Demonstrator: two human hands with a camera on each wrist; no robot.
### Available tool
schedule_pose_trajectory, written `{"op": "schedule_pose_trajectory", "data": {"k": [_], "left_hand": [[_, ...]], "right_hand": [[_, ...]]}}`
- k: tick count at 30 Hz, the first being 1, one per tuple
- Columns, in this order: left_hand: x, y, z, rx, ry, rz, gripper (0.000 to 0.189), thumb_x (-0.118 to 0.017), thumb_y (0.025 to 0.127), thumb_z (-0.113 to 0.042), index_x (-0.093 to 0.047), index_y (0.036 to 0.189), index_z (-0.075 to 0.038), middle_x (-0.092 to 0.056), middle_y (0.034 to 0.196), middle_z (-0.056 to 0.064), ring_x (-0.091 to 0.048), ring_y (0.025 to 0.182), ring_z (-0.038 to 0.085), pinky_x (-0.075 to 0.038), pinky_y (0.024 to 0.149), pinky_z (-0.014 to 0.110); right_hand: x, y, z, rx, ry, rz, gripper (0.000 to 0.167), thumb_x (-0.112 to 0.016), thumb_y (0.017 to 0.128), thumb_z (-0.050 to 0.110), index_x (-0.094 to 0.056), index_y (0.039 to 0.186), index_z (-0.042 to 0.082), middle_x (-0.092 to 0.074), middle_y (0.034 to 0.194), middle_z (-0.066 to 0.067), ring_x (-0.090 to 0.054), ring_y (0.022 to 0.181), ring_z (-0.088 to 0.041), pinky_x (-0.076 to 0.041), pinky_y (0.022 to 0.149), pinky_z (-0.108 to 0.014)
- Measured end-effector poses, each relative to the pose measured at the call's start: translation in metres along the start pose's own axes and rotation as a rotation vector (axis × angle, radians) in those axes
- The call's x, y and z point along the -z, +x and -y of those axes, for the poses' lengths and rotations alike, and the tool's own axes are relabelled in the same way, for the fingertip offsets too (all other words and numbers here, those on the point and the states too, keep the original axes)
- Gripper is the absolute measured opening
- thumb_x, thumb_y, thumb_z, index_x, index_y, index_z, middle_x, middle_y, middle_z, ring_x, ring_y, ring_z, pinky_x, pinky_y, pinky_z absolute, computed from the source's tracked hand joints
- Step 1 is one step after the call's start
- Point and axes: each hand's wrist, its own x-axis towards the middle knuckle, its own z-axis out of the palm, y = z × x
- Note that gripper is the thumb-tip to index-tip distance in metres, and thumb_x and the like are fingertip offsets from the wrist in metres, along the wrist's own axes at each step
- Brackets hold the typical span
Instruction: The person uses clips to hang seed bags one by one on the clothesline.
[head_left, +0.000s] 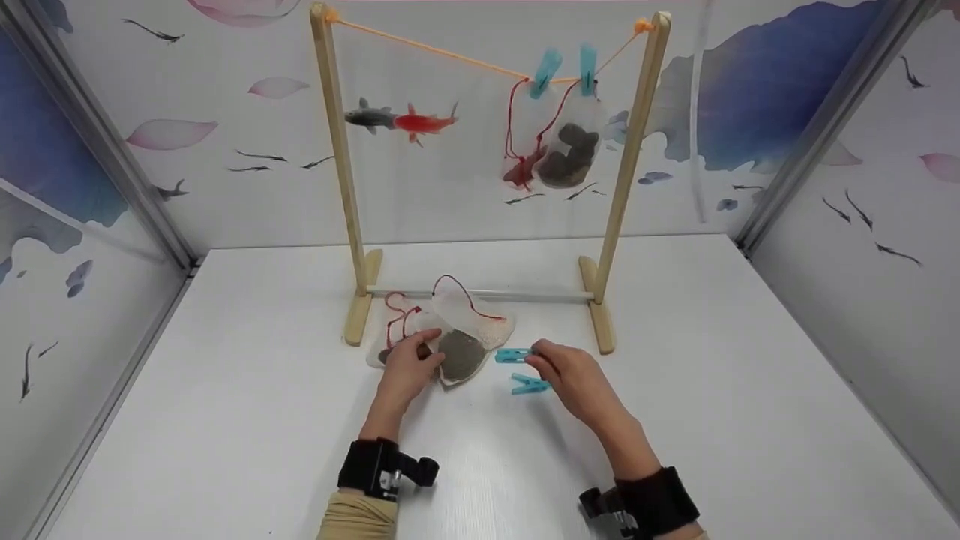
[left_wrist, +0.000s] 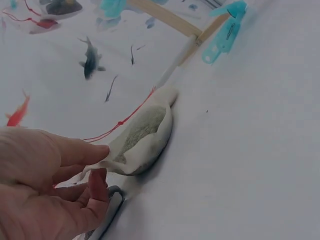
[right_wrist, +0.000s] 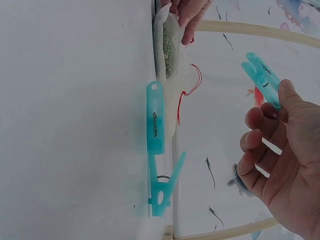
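Note:
A whitish cloth pouch with a dark green filling [head_left: 461,358] and red drawstrings lies on the table. My left hand [head_left: 409,367] pinches its near edge between thumb and fingers, as the left wrist view shows. Another pouch lies partly under that hand, mostly hidden. My right hand [head_left: 574,379] is raised just to the right of the pouches. Between its thumb and index finger it pinches a blue clothespin [right_wrist: 263,80], the other fingers loosely curled. Below, on the table, are a flat-lying clothespin [right_wrist: 155,120] and a clothespin with spread legs [right_wrist: 161,192].
Behind the hands stands a wooden frame [head_left: 634,142] with an orange cord [head_left: 431,49] sagging between its posts. Two blue clothespins [head_left: 545,73] on the cord hold hanging pouches [head_left: 568,157] with red strings. A pale crossbar [head_left: 517,295] joins the frame's feet.

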Motion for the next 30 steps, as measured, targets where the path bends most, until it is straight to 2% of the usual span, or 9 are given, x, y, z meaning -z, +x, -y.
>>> {"op": "schedule_pose_trajectory", "data": {"k": [3, 8, 14, 20, 24, 27, 30], "left_hand": [[0.001, 0.0, -0.003, 0.015, -0.036, -0.026, 0.038, -0.062, 0.097, -0.013, -0.062, 0.135, -0.01, -0.064, 0.131, 0.01, -0.056, 0.115, 0.021, -0.048, 0.101, 0.04], [0.005, -0.002, -0.015, -0.011, -0.106, -0.148, 0.03, -0.061, 0.099, -0.016, -0.068, 0.128, -0.013, -0.067, 0.132, 0.007, -0.061, 0.122, 0.022, -0.048, 0.105, 0.042], [0.01, -0.01, -0.03, -0.118, -0.145, -0.302, 0.023, -0.066, 0.096, -0.013, -0.072, 0.118, -0.015, -0.072, 0.12, 0.003, -0.066, 0.116, 0.018, -0.054, 0.1, 0.037], [0.012, -0.021, -0.047, -0.262, -0.13, -0.42, 0.019, -0.068, 0.094, -0.009, -0.075, 0.11, -0.015, -0.075, 0.11, 0.001, -0.069, 0.105, 0.014, -0.058, 0.09, 0.032], [0.014, -0.032, -0.06, -0.331, -0.131, -0.444, 0.017, -0.068, 0.094, -0.009, -0.076, 0.107, -0.016, -0.076, 0.106, -0.001, -0.069, 0.097, 0.011, -0.056, 0.08, 0.024], [0.014, -0.039, -0.068, -0.337, -0.107, -0.429, 0.017, -0.069, 0.094, -0.012, -0.076, 0.108, -0.019, -0.077, 0.105, -0.004, -0.067, 0.092, 0.009, -0.054, 0.077, 0.019], [0.017, -0.041, -0.074, -0.329, -0.095, -0.397, 0.019, -0.069, 0.095, -0.015, -0.074, 0.112, -0.021, -0.076, 0.105, -0.004, -0.065, 0.091, 0.01, -0.053, 0.077, 0.02]], "right_hand": [[0.002, 0.001, 0.001, -0.013, 0.002, -0.004, 0.017, -0.057, 0.101, 0.026, -0.063, 0.091, 0.014, -0.048, 0.07, 0.012, -0.046, 0.066, -0.004, -0.041, 0.063, -0.019], [0.004, 0.002, 0.002, -0.039, 0.012, -0.028, 0.015, -0.056, 0.102, 0.024, -0.061, 0.091, 0.015, -0.053, 0.071, 0.009, -0.048, 0.066, -0.006, -0.042, 0.062, -0.02], [0.007, 0.001, 0.003, -0.06, 0.023, -0.093, 0.014, -0.057, 0.101, 0.023, -0.062, 0.092, 0.014, -0.056, 0.071, 0.004, -0.05, 0.068, -0.008, -0.044, 0.064, -0.021], [0.011, 0.002, 0.005, -0.027, -0.005, -0.222, 0.012, -0.058, 0.1, 0.019, -0.063, 0.093, 0.012, -0.058, 0.072, 0.001, -0.05, 0.067, -0.007, -0.046, 0.065, -0.022], [0.016, 0.002, 0.007, 0.018, 0.014, -0.313, 0.01, -0.059, 0.1, 0.017, -0.062, 0.092, 0.011, -0.056, 0.072, 0.002, -0.048, 0.066, -0.005, -0.045, 0.062, -0.021], [0.02, 0.003, 0.008, 0.049, 0.035, -0.346, 0.009, -0.059, 0.1, 0.014, -0.062, 0.092, 0.01, -0.056, 0.072, 0.001, -0.047, 0.066, -0.005, -0.044, 0.061, -0.021], [0.028, 0.011, 0.012, 0.064, 0.019, -0.346, 0.01, -0.059, 0.099, 0.016, -0.062, 0.092, 0.009, -0.059, 0.072, -0.001, -0.048, 0.065, -0.006, -0.044, 0.061, -0.022]]}}
